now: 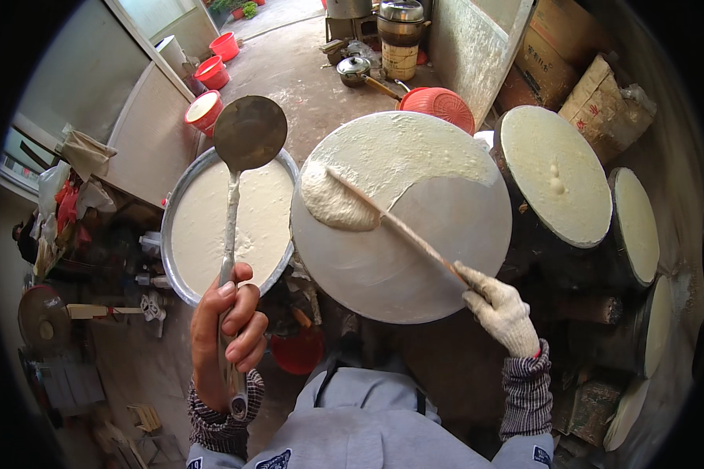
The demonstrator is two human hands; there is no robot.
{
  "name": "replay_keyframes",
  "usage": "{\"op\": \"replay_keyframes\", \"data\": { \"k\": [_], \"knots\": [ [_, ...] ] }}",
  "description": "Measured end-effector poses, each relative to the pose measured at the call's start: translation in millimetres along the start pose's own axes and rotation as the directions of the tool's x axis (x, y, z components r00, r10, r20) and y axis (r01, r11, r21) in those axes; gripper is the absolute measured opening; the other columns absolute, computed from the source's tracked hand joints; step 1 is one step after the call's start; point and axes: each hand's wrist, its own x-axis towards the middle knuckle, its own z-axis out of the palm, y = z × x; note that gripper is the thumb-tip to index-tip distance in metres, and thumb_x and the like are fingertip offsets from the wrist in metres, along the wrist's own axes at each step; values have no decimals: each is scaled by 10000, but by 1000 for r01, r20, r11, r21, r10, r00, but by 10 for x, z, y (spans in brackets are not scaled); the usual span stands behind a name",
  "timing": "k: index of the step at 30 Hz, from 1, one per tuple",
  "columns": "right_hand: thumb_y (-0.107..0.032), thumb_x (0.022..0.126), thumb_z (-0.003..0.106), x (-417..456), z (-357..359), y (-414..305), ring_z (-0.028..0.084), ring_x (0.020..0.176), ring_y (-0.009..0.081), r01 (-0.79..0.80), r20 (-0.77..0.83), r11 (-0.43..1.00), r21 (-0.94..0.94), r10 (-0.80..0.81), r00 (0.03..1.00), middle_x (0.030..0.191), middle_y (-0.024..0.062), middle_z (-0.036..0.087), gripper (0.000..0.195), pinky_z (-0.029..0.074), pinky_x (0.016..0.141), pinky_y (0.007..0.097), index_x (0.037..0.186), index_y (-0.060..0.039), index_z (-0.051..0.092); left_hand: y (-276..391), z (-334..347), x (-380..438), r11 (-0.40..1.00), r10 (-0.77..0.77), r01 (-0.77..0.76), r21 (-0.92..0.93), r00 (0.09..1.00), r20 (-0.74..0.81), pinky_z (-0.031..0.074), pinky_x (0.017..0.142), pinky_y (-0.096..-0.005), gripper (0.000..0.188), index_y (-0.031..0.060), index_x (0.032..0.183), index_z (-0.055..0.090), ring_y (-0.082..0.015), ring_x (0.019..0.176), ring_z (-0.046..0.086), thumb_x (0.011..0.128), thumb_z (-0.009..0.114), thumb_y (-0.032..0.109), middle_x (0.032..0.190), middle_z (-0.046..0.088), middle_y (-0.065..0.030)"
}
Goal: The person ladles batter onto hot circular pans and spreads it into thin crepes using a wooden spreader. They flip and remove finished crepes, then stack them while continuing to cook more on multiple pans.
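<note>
My bare left hand (229, 331) grips the handle of a metal ladle (250, 133), its round bowl raised above a metal basin (171, 258) of pale batter (211, 217). In a white knit glove, my right hand (498, 311) is closed on a thin wooden stick (413, 234). The stick's far end lies at a thick mound of batter (334, 199) on the left of a round griddle (446, 240). From the mound a thin layer of batter (405, 140) curves over the griddle's far side to the right. The near part of the griddle is bare metal.
Several round griddles covered with pale batter, the nearest one (554, 176) among them, curve down the right side. Beyond the main griddle are an upturned red basket (440, 106) and a lidded pot (354, 67). Red buckets (211, 71) line the wall at upper left.
</note>
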Motion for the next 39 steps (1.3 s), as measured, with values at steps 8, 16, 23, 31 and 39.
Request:
{"op": "replay_keyframes", "data": {
  "k": [8,16,23,31,39],
  "knots": [
    [-139,911,612,600,8,-87,655,989,283,205,178,929,-309,-155,972,1138,135,671,410,508,876,344,1316,-98,565,119,-35,-316,998,8,-4,-55,998,66,331,267,-223,273,-14,1192,414,-66,359,328,1005,377,181,607,339,18],
    [-155,924,609,360,-197,-66,665,959,246,1,101,976,-218,22,995,1121,114,679,382,518,855,318,1306,-149,590,18,-232,-151,968,-50,46,-246,999,-7,470,346,-277,309,-64,1250,369,-114,439,448,1033,277,135,694,401,-34],
    [-116,876,647,82,-252,29,653,914,297,164,125,954,-251,-136,983,1020,131,672,415,522,808,341,1287,-127,593,107,-117,-242,988,-42,40,-148,999,-15,307,262,-207,242,-3,1173,424,-55,347,306,1008,358,162,604,336,33],
    [-212,916,613,624,-64,-58,652,895,300,332,207,856,-396,-269,941,1008,131,667,370,523,784,362,1285,-187,587,12,-226,-316,977,-79,74,-201,997,-17,461,328,-250,266,-40,1209,380,-97,425,433,1035,304,147,684,391,-19],
    [-198,919,624,330,-292,-7,681,877,212,31,138,975,-222,0,990,1028,145,700,341,521,813,295,1244,-95,633,-59,-328,-471,981,-77,62,-182,994,-75,424,325,-233,279,-46,1219,396,-76,425,398,1032,322,147,686,380,-10]
  ]
}}
